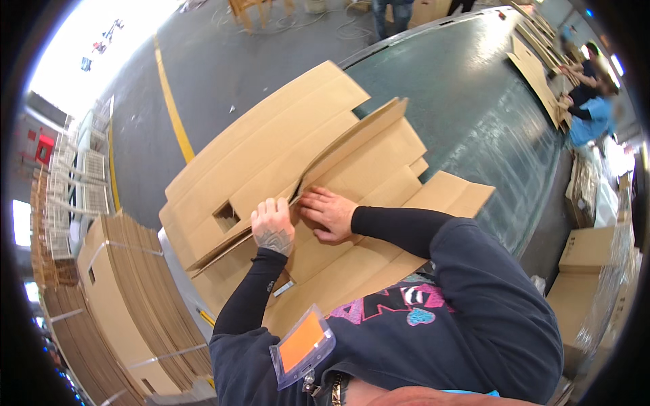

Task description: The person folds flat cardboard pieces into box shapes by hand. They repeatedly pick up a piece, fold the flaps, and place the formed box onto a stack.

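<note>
Left hand (273, 227): curled over the raised edge of a flap (233, 247), gripping it, at frame centre.
Right hand (330, 213): flat and spread, holding nothing, pressing down on the box blank (284, 145) just beside the left.
Blank: lies mid-frame on the counter (467, 115), mostly flat.
Progress: one flap lifted along its crease (early, I judge); the other panels still unfolded.
Lower left: stack of flat cartons (125, 304).

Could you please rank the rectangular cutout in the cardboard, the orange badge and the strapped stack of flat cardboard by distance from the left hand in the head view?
From the left hand:
1. Rectangular cutout, just left of it.
2. Orange badge, below, on the chest.
3. Strapped stack of flat cardboard, far lower left.
</note>
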`<state>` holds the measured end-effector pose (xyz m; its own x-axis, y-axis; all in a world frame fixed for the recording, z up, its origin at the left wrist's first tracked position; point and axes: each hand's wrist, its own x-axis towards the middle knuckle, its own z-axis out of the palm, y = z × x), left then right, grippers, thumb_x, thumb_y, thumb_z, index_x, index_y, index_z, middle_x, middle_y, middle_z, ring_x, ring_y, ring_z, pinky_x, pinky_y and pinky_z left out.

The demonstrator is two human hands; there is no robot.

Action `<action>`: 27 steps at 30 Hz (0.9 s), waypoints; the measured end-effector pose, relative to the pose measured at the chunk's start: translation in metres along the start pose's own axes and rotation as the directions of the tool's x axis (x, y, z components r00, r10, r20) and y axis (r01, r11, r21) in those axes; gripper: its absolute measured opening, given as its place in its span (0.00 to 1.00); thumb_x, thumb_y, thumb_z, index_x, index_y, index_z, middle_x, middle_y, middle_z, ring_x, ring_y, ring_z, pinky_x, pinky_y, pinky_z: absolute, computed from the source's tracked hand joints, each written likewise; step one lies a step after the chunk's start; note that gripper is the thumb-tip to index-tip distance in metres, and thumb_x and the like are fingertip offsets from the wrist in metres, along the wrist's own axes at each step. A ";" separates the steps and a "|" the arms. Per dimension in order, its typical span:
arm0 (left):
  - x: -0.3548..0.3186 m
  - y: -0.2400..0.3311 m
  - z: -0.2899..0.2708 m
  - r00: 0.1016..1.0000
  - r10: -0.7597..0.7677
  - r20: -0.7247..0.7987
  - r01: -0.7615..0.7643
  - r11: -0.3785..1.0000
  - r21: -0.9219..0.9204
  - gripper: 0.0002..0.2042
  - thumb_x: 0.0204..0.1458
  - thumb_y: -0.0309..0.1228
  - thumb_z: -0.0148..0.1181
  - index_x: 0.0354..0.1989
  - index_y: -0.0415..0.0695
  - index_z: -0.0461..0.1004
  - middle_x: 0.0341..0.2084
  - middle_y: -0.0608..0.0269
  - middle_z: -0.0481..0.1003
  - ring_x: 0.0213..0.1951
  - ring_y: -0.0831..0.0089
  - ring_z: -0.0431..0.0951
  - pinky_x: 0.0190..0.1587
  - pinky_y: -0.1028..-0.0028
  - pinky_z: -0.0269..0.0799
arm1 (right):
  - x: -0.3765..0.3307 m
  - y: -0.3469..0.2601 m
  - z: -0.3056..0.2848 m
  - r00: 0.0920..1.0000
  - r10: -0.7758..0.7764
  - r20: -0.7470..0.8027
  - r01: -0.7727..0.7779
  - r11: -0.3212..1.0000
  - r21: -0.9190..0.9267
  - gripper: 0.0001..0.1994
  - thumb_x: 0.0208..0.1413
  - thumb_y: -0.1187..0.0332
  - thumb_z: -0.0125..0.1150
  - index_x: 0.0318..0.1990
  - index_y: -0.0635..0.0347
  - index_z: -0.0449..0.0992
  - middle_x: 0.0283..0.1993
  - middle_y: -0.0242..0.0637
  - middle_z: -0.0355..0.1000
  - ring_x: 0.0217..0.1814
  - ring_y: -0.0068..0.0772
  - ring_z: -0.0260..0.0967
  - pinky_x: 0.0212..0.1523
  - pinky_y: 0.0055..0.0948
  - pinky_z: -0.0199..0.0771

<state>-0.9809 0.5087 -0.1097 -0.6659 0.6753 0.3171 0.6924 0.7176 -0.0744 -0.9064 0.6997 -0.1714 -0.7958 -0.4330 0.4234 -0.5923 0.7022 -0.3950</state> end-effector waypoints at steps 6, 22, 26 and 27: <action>0.008 -0.025 0.003 0.999 -0.003 0.035 0.003 1.000 -0.013 0.12 0.54 0.40 0.61 0.35 0.44 0.71 0.32 0.56 0.73 0.38 0.56 0.76 0.40 0.59 0.71 | 0.036 0.009 -0.011 0.990 -0.047 -0.129 0.043 0.999 -0.032 0.32 0.51 0.50 0.65 0.62 0.55 0.69 0.59 0.48 0.69 0.65 0.47 0.64 0.67 0.50 0.59; 0.064 -0.061 -0.084 0.986 -0.136 -0.099 0.115 0.975 -0.189 0.34 0.53 0.32 0.64 0.69 0.39 0.60 0.65 0.45 0.64 0.66 0.50 0.64 0.67 0.55 0.59 | -0.178 0.296 -0.382 0.455 0.885 -0.103 -0.870 0.466 0.161 0.17 0.59 0.54 0.59 0.50 0.51 0.83 0.42 0.37 0.82 0.42 0.34 0.78 0.46 0.36 0.76; 0.042 -0.095 -0.114 0.836 -0.527 0.155 0.531 0.701 -0.477 0.30 0.58 0.37 0.63 0.66 0.40 0.63 0.56 0.44 0.73 0.57 0.55 0.74 0.59 0.59 0.71 | -0.384 0.306 -0.459 -0.155 0.921 -0.356 -0.869 0.044 0.493 0.24 0.65 0.51 0.52 0.52 0.62 0.81 0.43 0.36 0.80 0.42 0.30 0.74 0.43 0.32 0.73; -0.035 -0.068 -0.160 0.641 -0.738 0.208 0.760 0.574 -0.306 0.32 0.57 0.39 0.65 0.66 0.40 0.62 0.58 0.42 0.72 0.59 0.54 0.73 0.61 0.59 0.69 | -0.370 0.339 -0.450 -0.270 0.938 -0.216 -0.811 -0.101 0.577 0.29 0.66 0.47 0.51 0.57 0.66 0.76 0.51 0.43 0.79 0.48 0.35 0.76 0.49 0.35 0.74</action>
<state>-0.9602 0.4090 0.0357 -0.9962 -0.0612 0.0612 -0.0237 0.8727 0.4877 -0.7556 1.3520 -0.0952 -0.3135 0.8978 -0.3092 0.6321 -0.0457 -0.7736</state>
